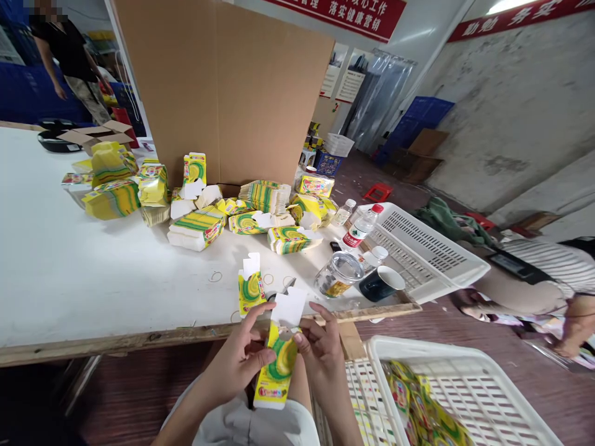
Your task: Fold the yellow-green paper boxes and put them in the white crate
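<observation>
Over my lap I hold a small yellow and green carton with a lemon picture on its front. Its white top flap stands up, unfolded. My left hand grips the carton's left side, thumb on the front face. On the right edge, just under the flap, the thumb of my right hand presses while the other fingers curl behind. Beyond my hands, another carton of the same print lies on the table with its white flap spread. The inside of the held carton is hidden.
Stacks of flat cartons line a large cardboard sheet on the white table. To the right stand a clear jar, a dark mug and a water bottle. A white basket holds yellow packets. Other people are nearby.
</observation>
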Demonstrator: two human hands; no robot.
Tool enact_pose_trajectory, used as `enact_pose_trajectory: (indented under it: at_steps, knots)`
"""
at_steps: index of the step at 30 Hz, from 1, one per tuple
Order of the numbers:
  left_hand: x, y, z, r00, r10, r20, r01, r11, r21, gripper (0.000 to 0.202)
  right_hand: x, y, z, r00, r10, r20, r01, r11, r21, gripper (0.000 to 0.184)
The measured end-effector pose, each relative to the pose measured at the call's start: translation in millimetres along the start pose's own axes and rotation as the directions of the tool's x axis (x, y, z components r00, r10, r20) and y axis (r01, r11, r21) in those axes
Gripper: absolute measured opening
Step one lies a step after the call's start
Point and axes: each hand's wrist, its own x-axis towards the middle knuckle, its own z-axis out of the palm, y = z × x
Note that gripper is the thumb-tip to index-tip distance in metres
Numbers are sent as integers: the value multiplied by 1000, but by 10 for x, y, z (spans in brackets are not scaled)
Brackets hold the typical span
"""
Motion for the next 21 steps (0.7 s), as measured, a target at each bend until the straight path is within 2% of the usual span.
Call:
enact_pose_trajectory:
  at_steps: [2, 5, 6, 8, 9, 12, 14, 17, 21]
  knots:
    - [13, -3, -1, 1000, 15, -11, -15, 1000, -9, 76, 3, 8, -14, 1000, 15, 19, -14, 1000, -4, 43]
    - [37, -33, -7, 998, 56, -20, -56, 998, 8, 65, 11, -47, -80, 997, -33, 69, 39, 995, -93, 22]
    - [44, -44, -9, 998, 66, -19, -65, 998, 22, 58, 13, -81, -107, 994, -69, 83, 79, 988, -132, 21]
    - [54, -60, -10, 997, 77, -28, -76, 996, 40, 49, 11, -154, -148, 987, -103, 122, 126, 972, -201, 31]
    - [57, -64, -8, 996, 77, -41, -75, 996, 48, 48, 8, -183, -157, 987, -80, 142, 111, 968, -226, 34]
    - [55, -69, 10, 994, 85, -63, -79, 993, 84, 49, 0, -209, -130, 980, 93, 174, -38, 955, -295, 39]
    - [47, -71, 23, 996, 85, -36, -81, 992, 101, 49, 2, -186, -86, 978, 150, 147, -85, 922, -378, 38]
    - [40, -63, 28, 998, 69, 2, -69, 995, 78, 51, 18, -152, -37, 992, 90, 83, -35, 857, -514, 27]
    - [55, -28, 30, 998, 42, -38, -41, 999, 26, 59, 27, -143, -20, 993, 30, 112, 38, 829, -558, 34]
